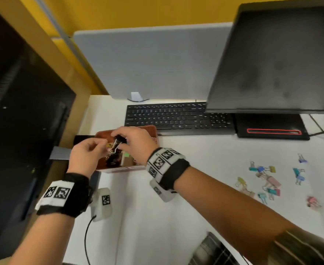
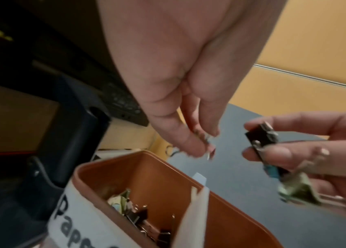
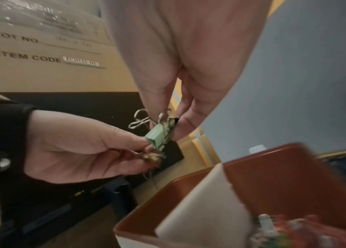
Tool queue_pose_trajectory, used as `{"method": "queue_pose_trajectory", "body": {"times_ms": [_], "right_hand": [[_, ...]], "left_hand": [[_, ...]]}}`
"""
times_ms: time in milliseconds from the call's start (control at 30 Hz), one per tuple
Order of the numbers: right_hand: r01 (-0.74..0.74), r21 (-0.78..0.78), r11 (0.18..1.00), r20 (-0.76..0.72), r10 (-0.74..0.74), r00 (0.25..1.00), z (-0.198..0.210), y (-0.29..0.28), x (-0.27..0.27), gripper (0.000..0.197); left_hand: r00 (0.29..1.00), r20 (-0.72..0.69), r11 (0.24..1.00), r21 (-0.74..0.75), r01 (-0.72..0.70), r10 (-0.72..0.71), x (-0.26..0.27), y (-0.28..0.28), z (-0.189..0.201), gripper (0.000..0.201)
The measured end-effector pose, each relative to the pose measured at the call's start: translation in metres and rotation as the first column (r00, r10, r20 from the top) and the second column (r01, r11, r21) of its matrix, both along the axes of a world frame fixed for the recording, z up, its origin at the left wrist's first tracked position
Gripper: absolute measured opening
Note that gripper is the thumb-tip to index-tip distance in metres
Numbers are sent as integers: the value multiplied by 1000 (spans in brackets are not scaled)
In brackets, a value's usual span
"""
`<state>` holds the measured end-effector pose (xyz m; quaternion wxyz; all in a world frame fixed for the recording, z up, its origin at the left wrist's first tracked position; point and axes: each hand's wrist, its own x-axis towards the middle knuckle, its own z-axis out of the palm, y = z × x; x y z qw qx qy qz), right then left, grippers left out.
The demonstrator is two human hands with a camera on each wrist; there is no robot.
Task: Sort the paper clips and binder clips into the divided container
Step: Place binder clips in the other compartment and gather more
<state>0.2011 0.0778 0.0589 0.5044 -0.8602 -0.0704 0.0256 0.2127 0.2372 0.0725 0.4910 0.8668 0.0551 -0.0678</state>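
Hovering over the brown divided container [image 1: 153, 131] at left-center of the head view, both hands meeting just above its rim. Right hand [image 1: 136, 144] pinching a black binder clip [image 1: 119, 141] between thumb and fingertips, with a green binder clip [image 3: 159, 135] also caught in the same fingers in the right wrist view, wire handles sticking up. Left hand [image 1: 86, 155] curling its fingers, thumb and forefinger pinching something small and metallic [image 2: 204, 139] at center of the left wrist view; too blurred to name for certain.

Sitting on the white table [image 1: 205, 188], the container showing a pale divider [image 2: 191, 218] standing upright; black binder clips [image 2: 146, 223] lying in the compartment on the lower left of the left wrist view, behind a white label beginning "Pap". Blurred coloured items filling the other compartment, lower right of the right wrist view.

Lying scattered at the right of the head view, well apart from the container, a group of pastel binder clips [image 1: 272, 180] in blue, pink, yellow and teal. Standing behind, a black keyboard [image 1: 176, 117] and a dark monitor [image 1: 281, 58] at upper right.
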Motion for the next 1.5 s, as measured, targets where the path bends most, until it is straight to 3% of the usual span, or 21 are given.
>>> {"method": "queue_pose_trajectory", "body": {"times_ms": [167,300,433,500,567,700,767,833,900,967,1100,1167,1233,1333,1400,1500], "right_hand": [[42,-63,997,-150,-52,987,-5,54,31,37],[1,1,1000,-161,0,987,3,32,9,30],[7,16,1000,-77,-6,997,-6,-36,-47,23],[57,-66,996,-67,-62,996,-18,-84,-85,25],[128,-189,974,-126,-154,980,-31,-137,-130,32],[231,-402,886,-326,-374,868,-52,-227,-225,53],[176,-485,857,-428,-408,806,-60,-256,-264,59],[76,-514,854,-492,-367,789,-67,-271,-292,60],[-38,-510,859,-543,-287,789,-74,-274,-308,58],[-86,-486,869,-563,-237,791,-83,-274,-315,52],[52,-380,924,-510,-255,821,-98,-279,-315,29],[67,-359,931,-512,-257,820,-102,-284,-312,24],[54,-366,929,-517,-251,818,-104,-289,-307,23],[105,-332,937,-527,-277,803,-105,-296,-300,22],[196,-279,940,-497,-316,808,-103,-302,-296,31],[368,-214,905,-421,-425,801,-100,-311,-286,69]], "left_hand": [[959,-267,972,-182,-148,96,14,21,-6,32],[978,-210,992,-126,-23,-4,2,19,3,36],[969,-64,969,-91,231,-237,-29,-16,12,22],[924,-29,923,32,383,-382,-45,-47,7,18],[873,-53,872,48,488,-486,-61,-86,-6,13],[724,-83,722,57,690,-685,-96,-162,-47,25],[634,-132,627,89,773,-762,-116,-194,-67,35],[550,-163,539,113,835,-819,-135,-221,-85,43],[513,-168,497,129,858,-842,-151,-242,-100,47],[512,-190,494,139,858,-838,-162,-257,-111,47],[576,-164,530,256,809,-800,-172,-270,-127,30],[616,-202,582,205,787,-762,-170,-273,-127,23],[616,-255,565,249,787,-745,-167,-272,-125,19],[632,-270,598,203,775,-727,-165,-268,-129,31],[628,-260,560,292,775,-734,-168,-267,-125,23],[672,-225,641,202,741,-706,-167,-269,-122,33]]}}
